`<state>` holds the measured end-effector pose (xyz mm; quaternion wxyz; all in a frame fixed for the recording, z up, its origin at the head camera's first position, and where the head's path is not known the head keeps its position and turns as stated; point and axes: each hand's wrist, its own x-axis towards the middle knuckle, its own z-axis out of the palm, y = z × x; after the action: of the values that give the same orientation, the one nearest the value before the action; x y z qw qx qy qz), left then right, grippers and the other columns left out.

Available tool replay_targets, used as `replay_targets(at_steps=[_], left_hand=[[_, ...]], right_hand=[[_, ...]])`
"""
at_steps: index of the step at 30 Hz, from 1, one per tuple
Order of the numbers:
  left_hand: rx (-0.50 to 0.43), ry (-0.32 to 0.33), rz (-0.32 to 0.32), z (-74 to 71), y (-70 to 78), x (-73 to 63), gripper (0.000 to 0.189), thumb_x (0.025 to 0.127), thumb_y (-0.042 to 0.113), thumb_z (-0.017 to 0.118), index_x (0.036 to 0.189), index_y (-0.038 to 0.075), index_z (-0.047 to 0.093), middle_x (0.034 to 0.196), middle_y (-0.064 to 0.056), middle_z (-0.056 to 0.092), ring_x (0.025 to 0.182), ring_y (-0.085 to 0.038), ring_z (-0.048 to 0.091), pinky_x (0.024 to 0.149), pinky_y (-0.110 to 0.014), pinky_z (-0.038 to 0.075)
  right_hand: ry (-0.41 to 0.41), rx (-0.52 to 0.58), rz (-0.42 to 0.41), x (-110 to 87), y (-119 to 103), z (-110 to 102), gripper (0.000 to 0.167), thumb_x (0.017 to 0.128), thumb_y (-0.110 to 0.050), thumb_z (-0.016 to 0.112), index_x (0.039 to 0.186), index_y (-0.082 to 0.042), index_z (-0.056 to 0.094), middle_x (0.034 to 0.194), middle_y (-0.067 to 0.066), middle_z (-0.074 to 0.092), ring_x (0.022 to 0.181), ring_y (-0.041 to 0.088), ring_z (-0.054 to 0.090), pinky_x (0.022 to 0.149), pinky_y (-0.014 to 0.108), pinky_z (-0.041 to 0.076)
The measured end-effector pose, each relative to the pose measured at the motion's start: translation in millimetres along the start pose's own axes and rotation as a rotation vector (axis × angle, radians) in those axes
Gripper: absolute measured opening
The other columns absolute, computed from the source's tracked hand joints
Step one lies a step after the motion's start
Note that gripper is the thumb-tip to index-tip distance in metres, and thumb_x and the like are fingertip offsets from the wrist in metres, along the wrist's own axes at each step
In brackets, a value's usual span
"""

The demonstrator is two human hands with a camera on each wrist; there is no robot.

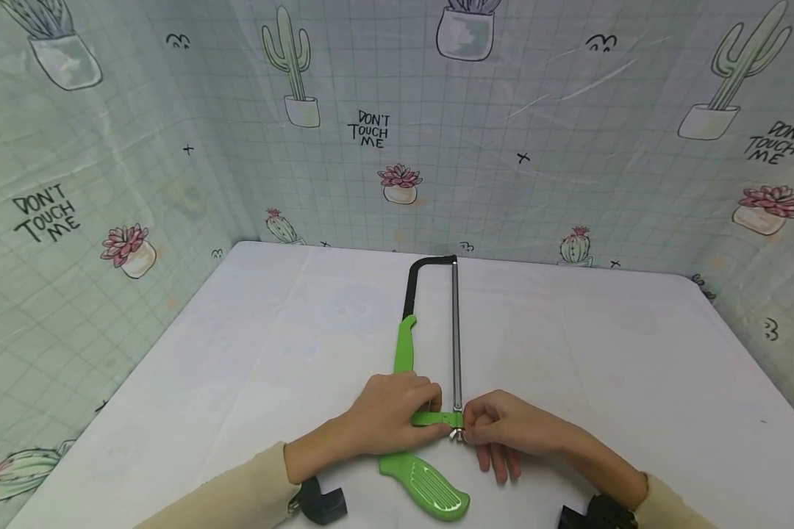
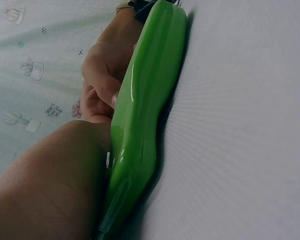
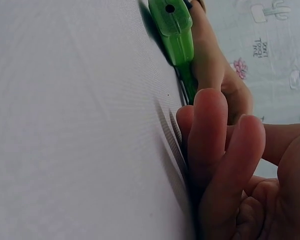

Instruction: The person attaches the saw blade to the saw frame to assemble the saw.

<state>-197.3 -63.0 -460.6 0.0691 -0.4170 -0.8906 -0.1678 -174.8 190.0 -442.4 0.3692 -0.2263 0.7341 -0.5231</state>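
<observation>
A hacksaw (image 1: 430,488) with a green handle and black frame lies on the white table, its blade (image 1: 456,330) pointing away from me. My left hand (image 1: 392,416) rests across the green frame and grips it near the front arm, thumb along that arm. At the blade's near end sits a small metal wing nut (image 1: 456,435). Thumb and forefinger of my right hand (image 1: 512,426) pinch at this nut, while the other fingers hang loosely below. In the left wrist view the green handle (image 2: 145,85) lies beside my left hand (image 2: 55,185). The right wrist view hides the pinched nut behind fingers (image 3: 207,130).
The white table (image 1: 602,353) stretches out on both sides of the saw. Behind and beside it hangs a cloth (image 1: 476,139) printed with cacti. Black wrist mounts (image 1: 323,503) sit at both sleeves, close to the table.
</observation>
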Motion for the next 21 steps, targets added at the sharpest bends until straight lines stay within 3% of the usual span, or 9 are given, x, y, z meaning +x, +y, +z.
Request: replay_targets(at_steps=[21], left_hand=[[-0.006, -0.009, 0.003, -1.3, 0.1, 0.8, 0.027, 0.093, 0.058, 0.066, 0.088, 0.031, 0.061, 0.072, 0.019, 0.046, 0.067, 0.001, 0.042, 0.051, -0.02, 0.031]], right_hand=[[-0.014, -0.021, -0.026, -0.4, -1.8, -2.1, 0.011, 0.099, -0.008, 0.055, 0.097, 0.002, 0.061, 0.067, 0.021, 0.07, 0.044, 0.012, 0.064, 0.038, 0.027, 0.048]])
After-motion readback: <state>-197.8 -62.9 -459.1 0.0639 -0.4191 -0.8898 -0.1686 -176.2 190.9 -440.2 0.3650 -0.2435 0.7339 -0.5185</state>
